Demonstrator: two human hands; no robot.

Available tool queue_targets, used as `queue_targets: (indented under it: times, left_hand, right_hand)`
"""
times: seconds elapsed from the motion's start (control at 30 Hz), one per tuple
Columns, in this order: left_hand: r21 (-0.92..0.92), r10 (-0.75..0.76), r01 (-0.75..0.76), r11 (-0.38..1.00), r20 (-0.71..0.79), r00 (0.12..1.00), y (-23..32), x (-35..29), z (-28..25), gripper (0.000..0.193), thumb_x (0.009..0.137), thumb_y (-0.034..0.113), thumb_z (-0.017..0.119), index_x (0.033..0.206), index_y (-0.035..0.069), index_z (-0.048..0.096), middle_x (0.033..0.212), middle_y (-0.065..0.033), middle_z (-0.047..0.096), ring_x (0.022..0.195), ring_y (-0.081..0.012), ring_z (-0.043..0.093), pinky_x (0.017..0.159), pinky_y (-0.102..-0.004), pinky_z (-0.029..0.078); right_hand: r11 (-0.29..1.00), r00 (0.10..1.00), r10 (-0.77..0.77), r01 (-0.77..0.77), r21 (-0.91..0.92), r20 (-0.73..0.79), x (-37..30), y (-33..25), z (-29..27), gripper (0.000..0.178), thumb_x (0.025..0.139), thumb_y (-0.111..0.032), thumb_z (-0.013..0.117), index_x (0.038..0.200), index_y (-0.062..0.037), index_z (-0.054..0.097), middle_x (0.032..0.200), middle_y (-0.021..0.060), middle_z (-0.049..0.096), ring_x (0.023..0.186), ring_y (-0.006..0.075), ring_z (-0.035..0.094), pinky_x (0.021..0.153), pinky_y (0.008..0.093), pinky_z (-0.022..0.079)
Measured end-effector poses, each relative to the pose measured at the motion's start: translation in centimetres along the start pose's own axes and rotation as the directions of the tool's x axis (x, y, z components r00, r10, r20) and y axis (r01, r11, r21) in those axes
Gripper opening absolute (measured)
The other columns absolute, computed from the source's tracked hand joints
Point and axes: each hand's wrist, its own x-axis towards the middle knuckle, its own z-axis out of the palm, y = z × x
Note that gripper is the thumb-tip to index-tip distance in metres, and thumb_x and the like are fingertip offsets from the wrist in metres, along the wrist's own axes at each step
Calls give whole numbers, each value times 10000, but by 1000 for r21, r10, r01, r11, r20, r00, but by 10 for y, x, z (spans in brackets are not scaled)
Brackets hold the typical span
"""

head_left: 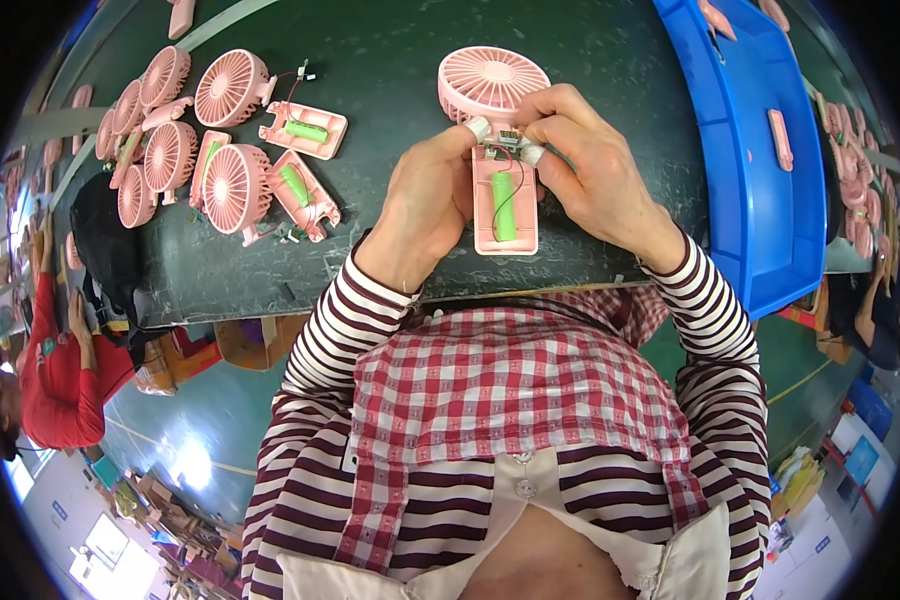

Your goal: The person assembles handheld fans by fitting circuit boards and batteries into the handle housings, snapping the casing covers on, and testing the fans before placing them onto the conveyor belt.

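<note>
In front of me on the dark green table lies a pink handheld fan [492, 82], its round grille pointing away from me. Its handle half [488, 235] is uncovered and shows a green battery cell [506, 207], thin wires and a small circuit board [508, 138] near the neck. My left hand [428, 185] grips the fan's left side, thumb by the board. With thumb and fingers pinched, my right hand [592, 160] works at the right side of the board. White coverings wrap some fingertips. Whether the right fingers also hold a small part is hidden.
Several pink fans [232, 88] and opened handles with green cells [308, 132] lie at the left. A long blue bin [770, 240] with a few pink pieces [780, 140] stands on the right. Beyond a black bag [110, 245], a person in red [65, 375] sits at the far left.
</note>
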Motion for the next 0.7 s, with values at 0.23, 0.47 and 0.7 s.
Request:
queue_targets:
  times: [0.23,0.47,0.7]
  left_hand:
    - [63,6,-2,998,-56,998,-5,3,-7,325,924,191,344,1139,-33,437,1025,-134,562,897,-244,587,793,-387,501]
    - [36,-14,15,999,-54,998,-6,-2,-1,258,910,192,406,1017,-10,524,940,-92,575,836,-181,581,737,-341,486]
    - [117,-20,24,993,-34,999,-1,-8,-2,295,892,223,431,1054,-7,522,971,-92,576,857,-179,583,752,-332,483]
  right_hand:
    - [997,997,-69,67,-47,-26,-1,1,6,139,711,92,534,844,55,521,972,135,528,842,270,562,702,318,467]
    - [984,992,-124,127,-122,30,-2,-6,4,202,659,111,538,853,60,521,965,143,520,856,305,548,707,339,470]
    - [974,989,-101,120,-192,106,-4,-6,4,241,630,102,552,865,53,526,989,130,506,892,295,527,719,351,467]
